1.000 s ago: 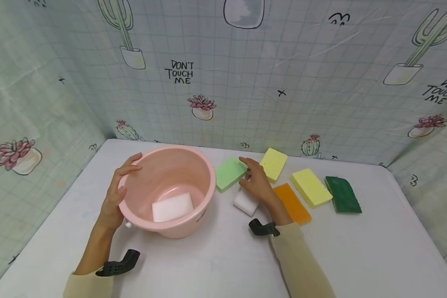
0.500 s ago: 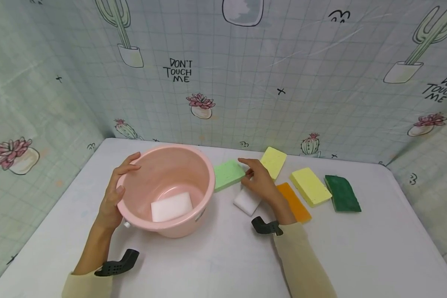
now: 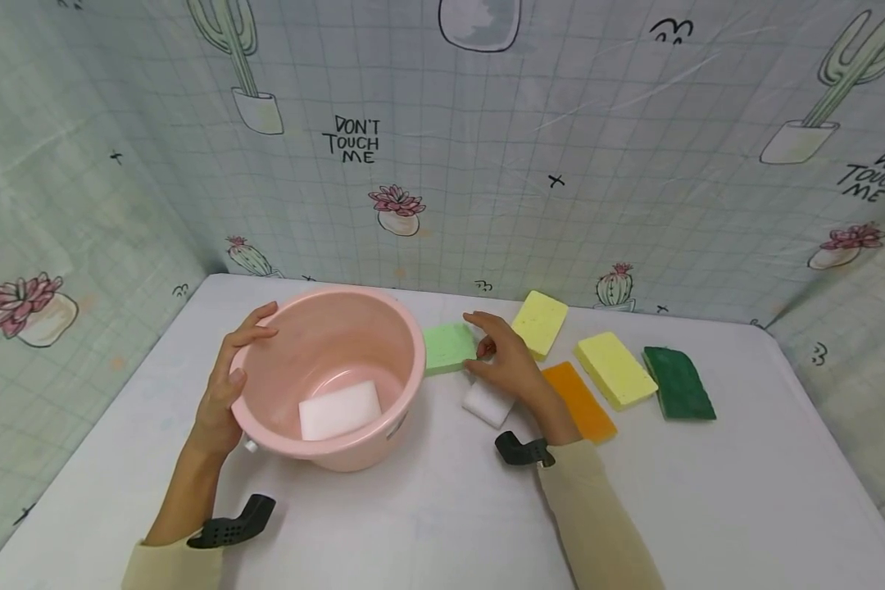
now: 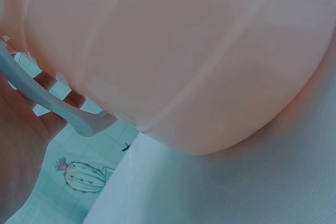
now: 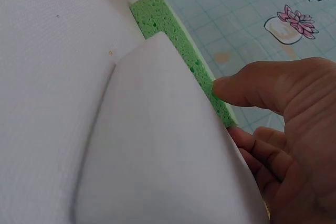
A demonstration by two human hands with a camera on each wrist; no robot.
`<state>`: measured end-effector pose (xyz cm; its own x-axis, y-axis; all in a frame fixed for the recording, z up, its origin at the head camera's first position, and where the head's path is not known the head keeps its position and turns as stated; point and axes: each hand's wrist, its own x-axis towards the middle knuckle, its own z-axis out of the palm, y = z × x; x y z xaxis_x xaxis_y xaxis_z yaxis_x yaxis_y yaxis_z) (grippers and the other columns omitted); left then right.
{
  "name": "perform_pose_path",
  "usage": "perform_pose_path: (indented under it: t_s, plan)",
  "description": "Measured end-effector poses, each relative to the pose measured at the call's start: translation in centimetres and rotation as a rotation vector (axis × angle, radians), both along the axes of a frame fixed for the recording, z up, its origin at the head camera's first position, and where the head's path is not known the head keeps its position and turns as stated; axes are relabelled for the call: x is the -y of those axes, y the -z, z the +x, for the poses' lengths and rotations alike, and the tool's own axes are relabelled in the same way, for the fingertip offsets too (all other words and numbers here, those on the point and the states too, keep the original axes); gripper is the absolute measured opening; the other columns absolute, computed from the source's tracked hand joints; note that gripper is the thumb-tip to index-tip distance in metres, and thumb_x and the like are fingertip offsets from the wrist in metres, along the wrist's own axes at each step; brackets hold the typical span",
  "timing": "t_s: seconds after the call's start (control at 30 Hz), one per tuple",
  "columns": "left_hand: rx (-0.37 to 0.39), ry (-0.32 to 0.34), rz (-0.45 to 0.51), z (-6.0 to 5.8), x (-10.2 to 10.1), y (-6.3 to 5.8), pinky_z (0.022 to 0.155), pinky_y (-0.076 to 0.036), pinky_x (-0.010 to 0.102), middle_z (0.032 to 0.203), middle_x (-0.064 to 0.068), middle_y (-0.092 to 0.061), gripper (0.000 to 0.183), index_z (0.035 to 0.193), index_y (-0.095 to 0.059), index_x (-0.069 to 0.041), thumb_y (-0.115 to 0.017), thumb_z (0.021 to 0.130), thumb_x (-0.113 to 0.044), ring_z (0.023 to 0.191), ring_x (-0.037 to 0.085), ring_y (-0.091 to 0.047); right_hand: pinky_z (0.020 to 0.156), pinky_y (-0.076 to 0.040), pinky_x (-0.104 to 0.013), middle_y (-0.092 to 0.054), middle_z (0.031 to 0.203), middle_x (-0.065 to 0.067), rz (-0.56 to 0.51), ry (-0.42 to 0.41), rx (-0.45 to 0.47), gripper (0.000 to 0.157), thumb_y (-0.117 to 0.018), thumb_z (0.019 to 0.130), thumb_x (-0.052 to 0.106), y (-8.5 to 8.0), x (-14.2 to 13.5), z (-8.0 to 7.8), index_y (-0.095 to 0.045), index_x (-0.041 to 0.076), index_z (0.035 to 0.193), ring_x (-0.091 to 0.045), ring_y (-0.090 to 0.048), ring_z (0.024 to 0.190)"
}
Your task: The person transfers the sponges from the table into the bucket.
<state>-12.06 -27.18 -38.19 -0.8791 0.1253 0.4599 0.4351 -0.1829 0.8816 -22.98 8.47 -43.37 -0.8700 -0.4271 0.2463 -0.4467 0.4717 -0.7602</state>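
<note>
My left hand (image 3: pixel 221 401) grips the left rim of a pink bucket (image 3: pixel 406 360), which is tipped toward me. In the left wrist view, the fingers show behind a pale handle (image 4: pixel 58 103) on the bucket's side. A white sponge (image 3: pixel 341 411) lies inside. Right of the bucket, my right hand (image 3: pixel 509 360) is at the right end of a light green sponge (image 3: pixel 446 348). In the right wrist view, the thumb meets the green sponge's (image 5: pixel 168 27) long edge, with curled fingers at its end. Another white sponge (image 5: pixel 157 140) lies in front, partly under the right hand.
A yellow sponge (image 3: pixel 540 324) lies behind the right hand. Farther right are an orange pad (image 3: pixel 578 401), a second yellow sponge (image 3: pixel 615 370) and a dark green scouring pad (image 3: pixel 678 383). A patterned cloth (image 3: pixel 472 164) hangs behind the white table (image 3: pixel 428 533).
The light green sponge has turned and shifted slightly left, its right end swinging toward me. My right hand has moved slightly left with it. The left hand and bucket stay nearly still.
</note>
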Motion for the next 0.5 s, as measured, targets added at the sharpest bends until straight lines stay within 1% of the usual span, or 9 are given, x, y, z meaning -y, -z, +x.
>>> perform_pose_path:
  t_s: [0.1,0.17,0.23,0.3,0.4,0.43,0.5]
  plan:
    - [-0.005,0.004,0.002,-0.02,0.05,-0.01,0.097,-0.043,0.026,0.154,0.010,-0.018,0.039,0.129,-0.050,-0.010,-0.043,0.091,-0.019,0.135,0.032,-0.018,0.072,-0.048,-0.032,-0.038,0.146,-0.018,-0.019,-0.020,0.006,0.067,-0.076,0.077,0.001,0.09,0.01,-0.10,-0.048,0.003,0.138,-0.021,-0.054,0.079]
    - [-0.008,0.006,0.002,-0.04,0.08,-0.02,0.097,-0.043,0.026,0.154,0.011,-0.018,0.039,0.129,-0.050,-0.010,-0.043,0.091,-0.019,0.135,0.032,-0.018,0.071,-0.047,-0.032,-0.040,0.145,-0.018,-0.012,-0.023,0.015,0.067,-0.077,0.078,0.002,0.08,0.03,-0.11,-0.048,0.004,0.138,-0.022,-0.053,0.079]
    - [-0.008,0.009,0.003,-0.04,0.09,-0.02,0.098,-0.043,0.026,0.154,0.011,-0.018,0.039,0.129,-0.050,-0.010,-0.043,0.091,-0.019,0.136,0.032,-0.018,0.071,-0.046,-0.032,-0.049,0.134,-0.016,0.007,-0.019,0.030,0.068,-0.077,0.078,0.004,0.02,0.10,-0.10,-0.047,0.005,0.139,-0.021,-0.052,0.079]
    - [-0.006,0.008,0.003,-0.02,0.07,-0.01,0.098,-0.043,0.026,0.154,0.011,-0.018,0.039,0.129,-0.050,-0.010,-0.043,0.091,-0.019,0.135,0.032,-0.018,0.070,-0.045,-0.032,-0.056,0.118,-0.013,0.031,-0.014,0.045,0.069,-0.078,0.078,0.007,-0.01,0.15,-0.08,-0.047,0.006,0.140,-0.021,-0.051,0.078]
    - [0.001,0.002,0.002,0.01,0.01,0.00,0.098,-0.043,0.025,0.154,0.010,-0.018,0.039,0.128,-0.050,-0.010,-0.043,0.091,-0.019,0.135,0.032,-0.019,0.069,-0.043,-0.031,-0.056,0.095,-0.009,0.067,-0.007,0.066,0.068,-0.077,0.079,0.010,-0.01,0.22,-0.10,-0.047,0.008,0.140,-0.019,-0.049,0.078]
    - [0.002,-0.002,0.000,0.03,0.01,0.00,0.098,-0.043,0.025,0.154,0.010,-0.018,0.039,0.128,-0.050,-0.009,-0.043,0.091,-0.020,0.135,0.032,-0.019,0.069,-0.042,-0.031,-0.056,0.092,-0.008,0.079,-0.007,0.070,0.068,-0.077,0.079,0.011,-0.02,0.27,-0.10,-0.047,0.008,0.140,-0.019,-0.049,0.078]
    - [0.006,-0.009,-0.001,0.07,0.01,-0.01,0.098,-0.043,0.025,0.154,0.010,-0.018,0.039,0.128,-0.050,-0.009,-0.043,0.091,-0.020,0.135,0.032,-0.019,0.068,-0.042,-0.031,-0.056,0.092,-0.007,0.099,-0.006,0.073,0.067,-0.077,0.080,0.011,-0.02,0.33,-0.11,-0.047,0.008,0.140,-0.019,-0.048,0.079]
